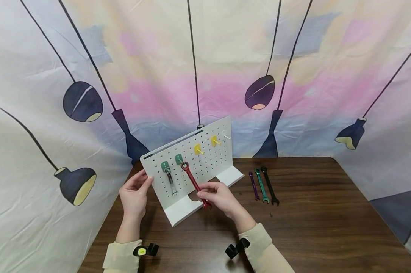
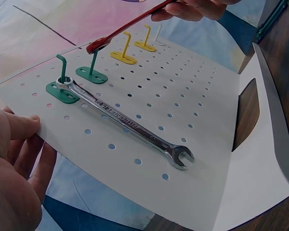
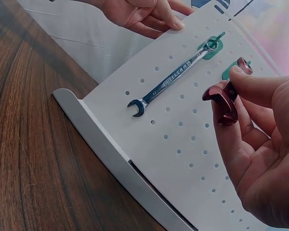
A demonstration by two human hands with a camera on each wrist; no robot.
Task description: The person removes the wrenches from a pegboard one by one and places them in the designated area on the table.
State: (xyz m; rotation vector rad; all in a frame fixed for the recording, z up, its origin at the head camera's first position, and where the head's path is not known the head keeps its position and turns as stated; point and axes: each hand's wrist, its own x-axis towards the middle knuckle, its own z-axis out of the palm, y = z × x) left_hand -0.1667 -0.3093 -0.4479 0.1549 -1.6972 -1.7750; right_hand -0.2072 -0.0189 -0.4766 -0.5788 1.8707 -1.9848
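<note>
A white pegboard (image 1: 219, 161) stands on the table, angled. My left hand (image 1: 134, 195) pinches its left edge, thumb in front and fingers behind. A silver combination wrench (image 2: 125, 120) hangs by its ring end on the leftmost green hook (image 2: 62, 91). Between thumb and fingers, my right hand (image 1: 220, 197) holds a red combination wrench (image 1: 191, 178) near its open end. The red wrench's ring end is at the tip of the second green hook (image 2: 91, 74); whether it is threaded over the hook, I cannot tell.
Two yellow hooks (image 1: 198, 149) and a clear hook (image 1: 225, 135) sit farther right on the board. On the table right of it lie a purple wrench (image 1: 254, 185), a green wrench (image 1: 261, 185) and a black wrench (image 1: 270, 185). A patterned cloth (image 1: 225, 57) hangs behind.
</note>
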